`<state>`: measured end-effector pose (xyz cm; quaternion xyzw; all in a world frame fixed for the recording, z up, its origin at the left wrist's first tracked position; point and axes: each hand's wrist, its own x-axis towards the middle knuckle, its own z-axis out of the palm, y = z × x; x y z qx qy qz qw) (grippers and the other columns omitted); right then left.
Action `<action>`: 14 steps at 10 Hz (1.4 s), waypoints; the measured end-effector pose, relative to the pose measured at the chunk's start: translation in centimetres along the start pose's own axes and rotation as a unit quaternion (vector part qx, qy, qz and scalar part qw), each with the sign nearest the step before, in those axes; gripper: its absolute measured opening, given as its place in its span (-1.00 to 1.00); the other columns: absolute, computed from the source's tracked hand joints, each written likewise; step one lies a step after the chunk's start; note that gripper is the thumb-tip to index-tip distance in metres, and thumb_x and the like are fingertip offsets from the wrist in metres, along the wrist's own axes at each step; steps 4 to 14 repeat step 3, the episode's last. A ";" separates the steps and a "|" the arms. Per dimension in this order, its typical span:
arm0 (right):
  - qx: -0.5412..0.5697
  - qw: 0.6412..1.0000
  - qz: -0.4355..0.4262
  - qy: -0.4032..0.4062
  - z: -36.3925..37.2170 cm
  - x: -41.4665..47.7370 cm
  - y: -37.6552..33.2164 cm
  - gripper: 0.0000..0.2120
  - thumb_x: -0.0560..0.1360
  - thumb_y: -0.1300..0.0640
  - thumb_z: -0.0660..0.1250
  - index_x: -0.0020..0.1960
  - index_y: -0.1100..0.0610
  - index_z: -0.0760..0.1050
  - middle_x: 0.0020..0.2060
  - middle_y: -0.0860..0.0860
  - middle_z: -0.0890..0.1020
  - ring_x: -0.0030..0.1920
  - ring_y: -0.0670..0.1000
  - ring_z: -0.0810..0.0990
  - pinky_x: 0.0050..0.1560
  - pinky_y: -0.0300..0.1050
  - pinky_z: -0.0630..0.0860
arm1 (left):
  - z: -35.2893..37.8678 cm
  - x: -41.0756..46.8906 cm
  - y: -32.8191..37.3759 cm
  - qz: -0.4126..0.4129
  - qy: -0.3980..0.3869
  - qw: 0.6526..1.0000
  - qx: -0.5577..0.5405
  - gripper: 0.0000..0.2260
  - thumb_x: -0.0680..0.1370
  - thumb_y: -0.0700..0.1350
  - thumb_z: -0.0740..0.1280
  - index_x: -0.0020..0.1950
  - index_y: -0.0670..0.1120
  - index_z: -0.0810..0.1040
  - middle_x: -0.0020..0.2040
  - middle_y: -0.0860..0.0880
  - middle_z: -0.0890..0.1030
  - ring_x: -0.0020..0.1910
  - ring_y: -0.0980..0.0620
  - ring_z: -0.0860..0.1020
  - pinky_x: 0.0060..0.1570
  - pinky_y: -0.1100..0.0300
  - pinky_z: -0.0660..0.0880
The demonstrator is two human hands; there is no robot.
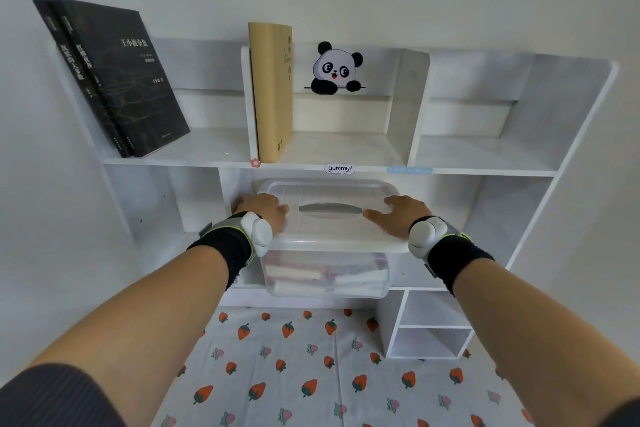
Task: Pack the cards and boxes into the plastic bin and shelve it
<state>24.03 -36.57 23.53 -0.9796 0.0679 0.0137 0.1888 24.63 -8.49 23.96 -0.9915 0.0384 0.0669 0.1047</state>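
A clear plastic bin (325, 274) with a white lid and grey handle (330, 209) sits partly inside the middle compartment of the white shelf unit (166, 161), its front end sticking out. Cards and boxes show through its wall as pale stacked shapes. My left hand (263, 210) lies flat on the lid's left side, fingers curled over the edge. On the lid's right side rests my right hand (401, 213), palm down. Both wrists wear black bands with white devices.
Two black books (114, 80) lean on the upper shelf at left, and a tan book (272, 90) stands in the middle beside a panda sticker (336, 69). Small cubbies (429, 326) sit at lower right. A strawberry-print cloth (311, 374) covers the table below.
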 end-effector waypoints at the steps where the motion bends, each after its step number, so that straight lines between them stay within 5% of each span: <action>1: -0.089 0.996 -0.014 -0.010 -0.2 0.0 -0.6 -0.21 0.44 -0.48 0.14 0.52 -0.04 0.34 0.40 0.10 0.48 0.37 0.18 0.48 0.30 0.09 0.47 | -0.2 -0.1 0.1 -0.017 0.000 0.999 -0.036 -0.53 0.61 0.20 0.01 0.31 -0.05 0.47 0.29 -0.12 0.53 0.22 -0.17 0.50 0.21 -0.02 0.44; 2: -0.137 0.987 -0.079 -0.014 -1.8 -0.4 -2.3 -0.25 0.52 -0.36 0.22 0.58 0.03 0.28 0.49 0.05 0.42 0.45 0.14 0.43 0.39 0.02 0.40 | -1.9 -0.7 0.6 0.011 0.019 0.996 -0.089 -0.52 0.56 0.20 0.04 0.20 -0.07 0.55 0.24 -0.08 0.58 0.16 -0.12 0.54 0.20 0.03 0.49; 3: -0.173 0.977 -0.111 -0.060 -4.4 -1.5 -4.2 -0.29 0.52 -0.33 0.30 0.55 0.03 0.35 0.48 -0.02 0.45 0.46 0.10 0.44 0.44 0.01 0.36 | -5.2 -2.1 0.9 0.035 0.007 0.996 -0.076 -0.56 0.63 0.17 0.11 0.30 -0.08 0.57 0.29 -0.05 0.58 0.25 -0.10 0.54 0.31 0.03 0.44; 14: -0.173 0.977 -0.111 -0.060 -4.4 -1.5 -4.2 -0.29 0.52 -0.33 0.30 0.55 0.03 0.35 0.48 -0.02 0.45 0.46 0.10 0.44 0.44 0.01 0.36 | -5.2 -2.1 0.9 0.035 0.007 0.996 -0.076 -0.56 0.63 0.17 0.11 0.30 -0.08 0.57 0.29 -0.05 0.58 0.25 -0.10 0.54 0.31 0.03 0.44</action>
